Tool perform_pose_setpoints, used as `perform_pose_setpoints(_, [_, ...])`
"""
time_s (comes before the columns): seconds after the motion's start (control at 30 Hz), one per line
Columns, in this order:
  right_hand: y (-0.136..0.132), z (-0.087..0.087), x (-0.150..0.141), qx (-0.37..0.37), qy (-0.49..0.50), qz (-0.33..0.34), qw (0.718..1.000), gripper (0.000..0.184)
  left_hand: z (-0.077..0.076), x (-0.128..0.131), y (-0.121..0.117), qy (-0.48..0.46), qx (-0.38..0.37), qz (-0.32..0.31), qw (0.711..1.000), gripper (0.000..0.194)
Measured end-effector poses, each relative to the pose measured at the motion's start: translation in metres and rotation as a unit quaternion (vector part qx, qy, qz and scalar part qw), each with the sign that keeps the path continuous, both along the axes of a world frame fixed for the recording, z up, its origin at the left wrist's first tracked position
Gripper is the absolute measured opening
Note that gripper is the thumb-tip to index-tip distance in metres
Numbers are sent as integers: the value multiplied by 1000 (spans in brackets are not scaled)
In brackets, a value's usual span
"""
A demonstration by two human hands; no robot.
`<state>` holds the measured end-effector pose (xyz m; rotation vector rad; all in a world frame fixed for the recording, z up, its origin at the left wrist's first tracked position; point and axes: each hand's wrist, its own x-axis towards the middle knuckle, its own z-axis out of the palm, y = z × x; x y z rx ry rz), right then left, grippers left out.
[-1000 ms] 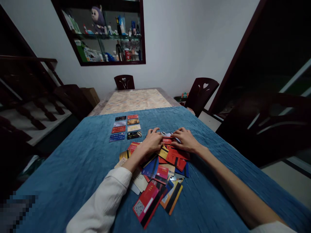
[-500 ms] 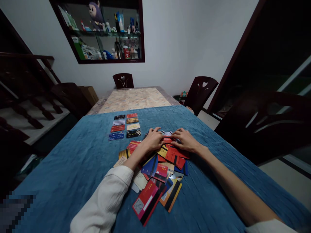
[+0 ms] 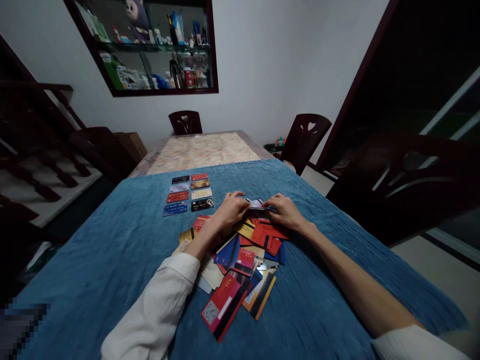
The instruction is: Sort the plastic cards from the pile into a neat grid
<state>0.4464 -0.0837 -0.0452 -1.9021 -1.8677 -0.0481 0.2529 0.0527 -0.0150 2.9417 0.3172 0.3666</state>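
A loose pile of plastic cards, red, blue, yellow and cream, lies on the blue tablecloth (image 3: 322,280). At its far side, my left hand (image 3: 231,207) and my right hand (image 3: 285,210) grip the two ends of a card (image 3: 258,208), seen almost edge-on, so its face is hidden. A pale printed card (image 3: 255,202) shows just behind it. Below my fingers lie an orange-red card (image 3: 265,232) and a yellow card (image 3: 245,229). Closest to me is a red card (image 3: 221,305) with a black stripe and a square code, beside an orange-edged card (image 3: 260,296).
Left of the pile, several cards lie in two neat columns, including a blue card (image 3: 175,208) and a black card (image 3: 202,204). Chairs (image 3: 305,140) stand around the table. A patterned cover (image 3: 210,150) shows at the far end. A shelf niche (image 3: 157,47) is in the wall.
Both hands have lifted a card from the far side of the pile and now hold it nearly edge-on between them. The view has shifted slightly.
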Motion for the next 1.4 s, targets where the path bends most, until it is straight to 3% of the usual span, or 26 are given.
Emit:
perform_pose_setpoints(0.27, [5, -3, -2, 146, 96, -33, 984, 16, 1, -2, 1, -51, -40, 26, 998, 29])
perform_pose_setpoints(0.6, [8, 1, -10, 206, 105, -5, 973, 15, -1, -1, 2, -71, -44, 39, 996, 30])
perform_pose_setpoints(0.73, [8, 8, -16, 232, 59, -3, 971, 18, -2, 0, 0, -84, -48, 40, 995, 27])
perform_pose_setpoints(0.87, [5, 16, -21, 228, -52, -23, 972, 22, -2, 1, -1, -116, -51, 38, 991, 24])
perform_pose_setpoints(1.07, [4, 22, -24, 248, -177, -23, 952, 23, -4, 2, -3, -163, -71, 38, 983, 22])
perform_pose_setpoints(1.23, [7, 22, -24, 256, -208, 12, 944, 20, -6, 3, -4, -200, -111, 27, 973, 20])
perform_pose_setpoints(1.4, [14, 18, -25, 246, -177, 14, 953, 17, -8, 4, -5, -202, -132, 22, 970, 16])
